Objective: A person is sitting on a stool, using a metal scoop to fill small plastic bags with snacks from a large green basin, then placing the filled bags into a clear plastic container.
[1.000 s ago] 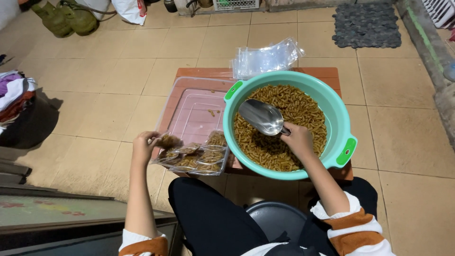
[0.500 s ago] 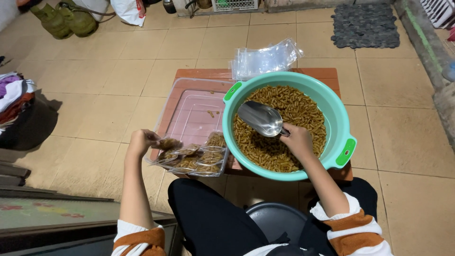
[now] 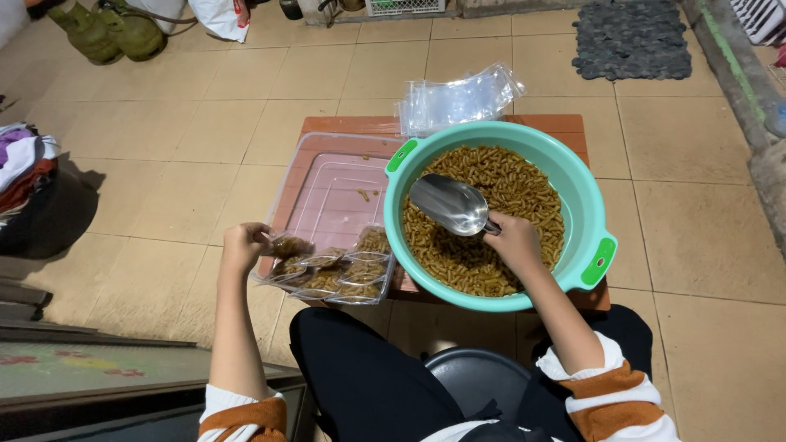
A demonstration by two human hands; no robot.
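A mint-green basin (image 3: 585, 196) full of brown twisted snacks (image 3: 516, 184) rests on a low reddish table (image 3: 565, 125). My right hand (image 3: 514, 240) grips the handle of a shiny metal scoop (image 3: 449, 203), whose empty bowl lies over the snacks. My left hand (image 3: 244, 245) pinches the edge of a small clear bag of snacks (image 3: 288, 245) at the table's left front corner. Several more filled bags (image 3: 348, 274) lie stacked beside it.
A clear plastic tray (image 3: 332, 192) lies left of the basin. A pile of empty clear bags (image 3: 458, 100) sits at the table's far edge. Green gas cylinders (image 3: 110, 31) stand far left, a grey mat (image 3: 632, 42) far right, clothes (image 3: 24, 160) at left.
My left hand with the small bag has shifted slightly left, off the stack. The right hand and scoop have hardly moved.
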